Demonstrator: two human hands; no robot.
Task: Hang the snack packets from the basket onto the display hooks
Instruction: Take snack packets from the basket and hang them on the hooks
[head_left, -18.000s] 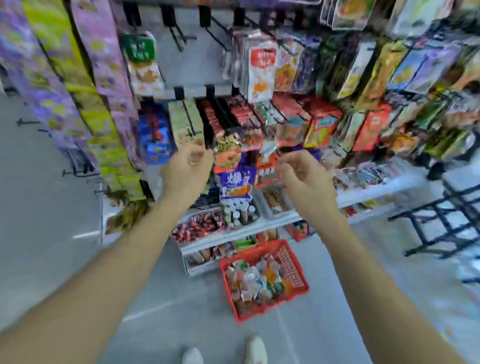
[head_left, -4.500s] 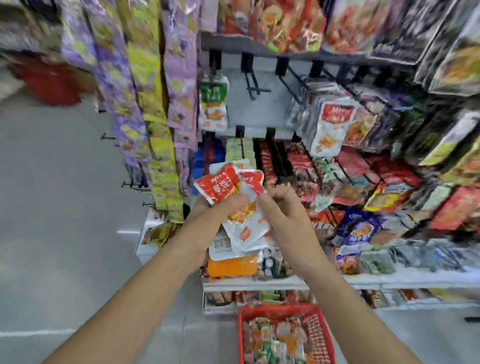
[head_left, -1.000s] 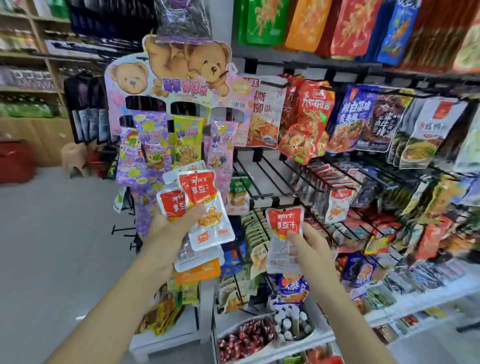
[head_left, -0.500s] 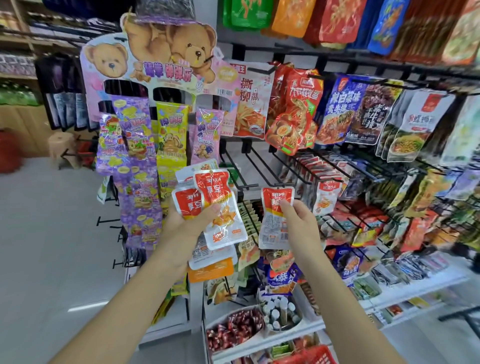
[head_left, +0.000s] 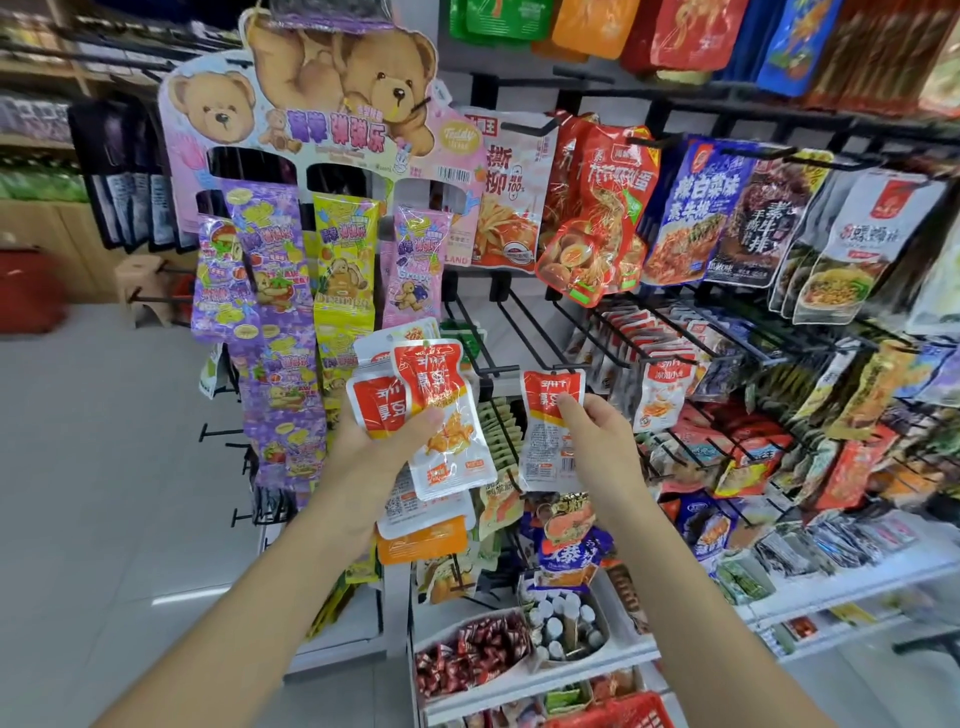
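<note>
Snack racks (head_left: 727, 111) ahead: my right hand (head_left: 602, 447) pinches one packet (head_left: 544, 447) at a bare hook (head_left: 530, 332); my left hand (head_left: 379, 452) grips spare packets (head_left: 447, 415), unhung.

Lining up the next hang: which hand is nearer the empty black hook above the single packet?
Right. The right hand holds the single packet at the tip of the empty black hook; the left hand grips a bunch of packets farther down-left of it.

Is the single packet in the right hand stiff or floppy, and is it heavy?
Probably floppy: the single packet is thin, wrinkled film. Likely light, since the right hand carries it by a pinch. Its gloss may be slippery.
</note>
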